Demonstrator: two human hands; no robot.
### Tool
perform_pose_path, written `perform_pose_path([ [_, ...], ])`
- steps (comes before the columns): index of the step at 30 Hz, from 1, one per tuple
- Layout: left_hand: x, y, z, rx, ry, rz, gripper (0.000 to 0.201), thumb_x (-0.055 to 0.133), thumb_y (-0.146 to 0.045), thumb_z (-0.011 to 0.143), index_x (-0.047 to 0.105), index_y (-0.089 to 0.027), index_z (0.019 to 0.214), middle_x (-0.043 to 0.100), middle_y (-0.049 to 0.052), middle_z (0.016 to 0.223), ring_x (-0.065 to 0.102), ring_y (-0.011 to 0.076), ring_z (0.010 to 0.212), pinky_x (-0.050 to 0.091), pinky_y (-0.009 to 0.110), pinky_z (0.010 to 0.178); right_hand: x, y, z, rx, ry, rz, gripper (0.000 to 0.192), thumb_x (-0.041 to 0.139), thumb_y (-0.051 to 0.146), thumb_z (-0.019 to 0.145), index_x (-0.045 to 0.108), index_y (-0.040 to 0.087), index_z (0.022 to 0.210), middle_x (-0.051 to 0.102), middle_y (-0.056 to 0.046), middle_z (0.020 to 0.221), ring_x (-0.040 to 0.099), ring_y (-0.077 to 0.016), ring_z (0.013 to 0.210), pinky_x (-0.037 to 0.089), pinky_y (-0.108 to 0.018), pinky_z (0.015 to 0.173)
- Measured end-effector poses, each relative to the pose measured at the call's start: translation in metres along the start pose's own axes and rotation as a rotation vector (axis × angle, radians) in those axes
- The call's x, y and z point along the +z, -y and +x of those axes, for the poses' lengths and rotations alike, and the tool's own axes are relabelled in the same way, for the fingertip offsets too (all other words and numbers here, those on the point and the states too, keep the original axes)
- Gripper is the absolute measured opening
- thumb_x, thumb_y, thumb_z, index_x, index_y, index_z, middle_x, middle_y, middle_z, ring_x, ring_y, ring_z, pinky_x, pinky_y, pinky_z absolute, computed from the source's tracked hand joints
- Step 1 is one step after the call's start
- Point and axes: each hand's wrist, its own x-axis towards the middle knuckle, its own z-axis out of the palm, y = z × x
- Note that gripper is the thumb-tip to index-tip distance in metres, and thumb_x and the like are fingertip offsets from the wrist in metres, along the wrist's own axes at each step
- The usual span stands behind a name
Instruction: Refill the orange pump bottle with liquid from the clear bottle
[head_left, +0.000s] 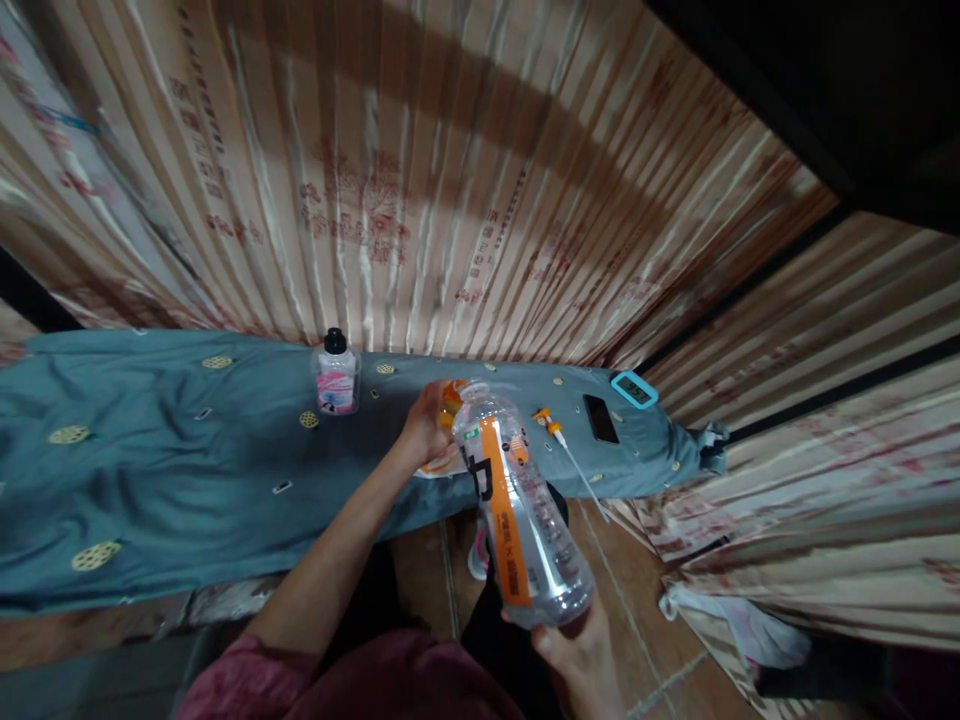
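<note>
Fingers of the left hand [424,432] are curled closely around an orange plastic piece [451,408], beside the neck of a large clear plastic bottle [517,520]; whether this is a cap or part of another container, I cannot say surely, because the bottle partly covers it. The right hand [581,655] grips the bottle's base, thumb pressed on the plastic, so the bottle is slanting between both hands, over the front edge of the grey-green cloth [247,500]. In my judgement, the smooth base could slip if this grip loosens, and the bottle might then knock the orange-headed pump [554,428] lying near it.
</note>
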Motion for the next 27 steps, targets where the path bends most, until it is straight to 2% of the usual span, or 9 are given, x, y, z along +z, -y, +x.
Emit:
perform_pose_path([
  [4, -0.0017, -0.0015, -0.0012, 0.020, -0.008, 0.068, 0.059, 0.076, -0.016, 0.057, 0.060, -0.023, 0.114, 0.069, 0.009, 0.114, 0.070, 0.0307, 0.105, 0.060, 0.047, 0.094, -0.0033, -0.0039, 0.0007, -0.002, 0.020, -0.020, 0.079, 0.100, 0.064, 0.041, 0.065, 0.025, 0.100, 0.079, -0.013, 0.120, 0.075, -0.0386, 0.110, 0.062, -0.049, 0.093],
  [10, -0.0047, -0.0048, -0.0021, 0.046, -0.002, 0.115, 0.059, 0.074, -0.018, 0.059, 0.060, -0.019, 0.116, 0.069, 0.012, 0.113, 0.070, 0.0332, 0.106, 0.060, 0.049, 0.093, 0.0008, -0.0016, -0.0015, 0.033, -0.035, 0.019, 0.094, 0.101, 0.063, 0.036, 0.067, 0.023, 0.114, 0.081, -0.015, 0.115, 0.077, -0.0397, 0.105, 0.063, -0.050, 0.089],
  [14, -0.0054, -0.0070, -0.0016, 0.060, 0.002, 0.112, 0.056, 0.075, -0.019, 0.060, 0.061, -0.020, 0.114, 0.069, 0.012, 0.111, 0.070, 0.0330, 0.103, 0.061, 0.048, 0.090, 0.0027, -0.0031, -0.0015, 0.004, -0.043, 0.061, 0.102, 0.101, 0.064, 0.031, 0.066, 0.024, 0.118, 0.080, -0.015, 0.119, 0.075, -0.0396, 0.110, 0.060, -0.050, 0.094],
  [20, -0.0055, -0.0056, -0.0022, 0.067, 0.000, 0.102, 0.059, 0.073, -0.016, 0.059, 0.059, -0.023, 0.116, 0.069, 0.009, 0.112, 0.070, 0.0306, 0.103, 0.061, 0.047, 0.091, -0.0037, -0.0061, -0.0012, 0.010, -0.021, -0.014, 0.094, 0.099, 0.064, 0.043, 0.066, 0.023, 0.120, 0.081, -0.014, 0.115, 0.077, -0.0379, 0.103, 0.064, -0.046, 0.086],
  [27, -0.0044, -0.0034, -0.0028, 0.071, -0.004, 0.112, 0.059, 0.074, -0.016, 0.059, 0.059, -0.022, 0.117, 0.069, 0.010, 0.113, 0.070, 0.0307, 0.102, 0.061, 0.047, 0.091, -0.0047, -0.0076, -0.0022, 0.024, 0.000, -0.003, 0.100, 0.099, 0.062, 0.045, 0.062, 0.023, 0.130, 0.080, -0.013, 0.119, 0.077, -0.0373, 0.107, 0.064, -0.045, 0.087],
])
